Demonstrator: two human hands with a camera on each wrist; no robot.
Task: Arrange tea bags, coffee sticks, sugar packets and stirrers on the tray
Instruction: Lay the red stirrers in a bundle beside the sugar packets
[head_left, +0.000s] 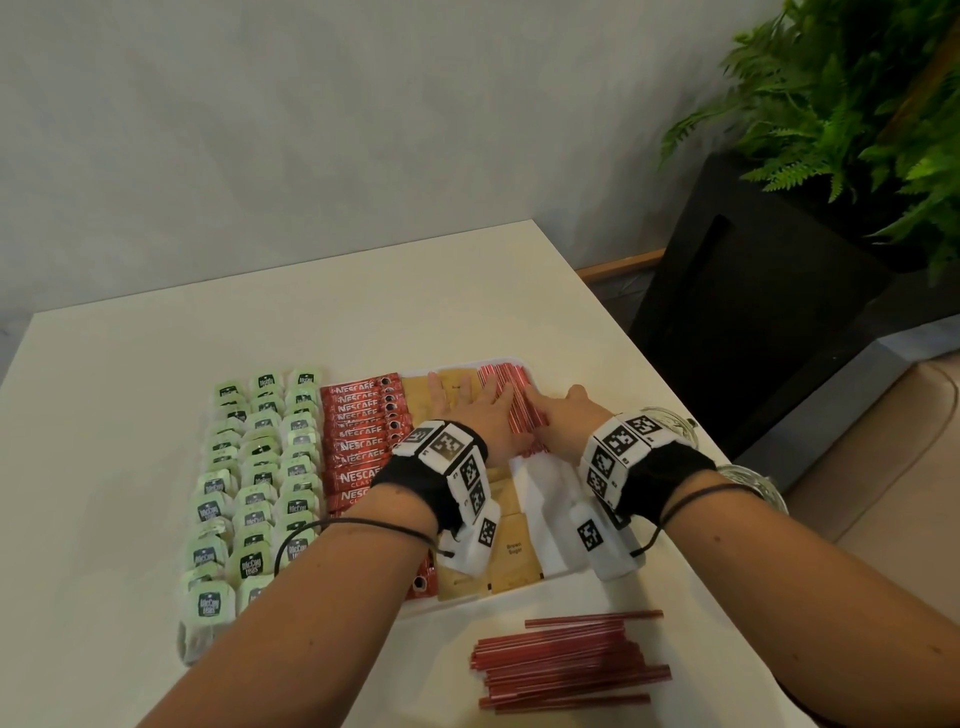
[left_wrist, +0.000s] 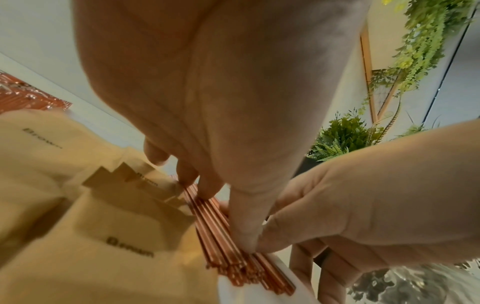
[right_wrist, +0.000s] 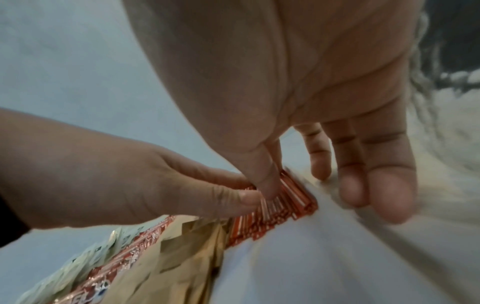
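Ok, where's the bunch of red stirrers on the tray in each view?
Head: stirrers on the tray, upper centre right, at the tray's far right corner under both hands.
Left wrist: lower centre, under the left hand.
Right wrist: centre, under the right hand.
Shared landmark: brown sugar packets directly left of them.

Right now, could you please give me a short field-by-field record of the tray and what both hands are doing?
tray: white, on the table
tea bags: green, three columns, far left
coffee sticks: red, right of the tea
sugar packets: brown, right of the coffee
stirrers on tray: red bundle, far right corner
left hand: pressing on that bundle
right hand: pressing beside it
loose stirrers: pile on the table, near the person
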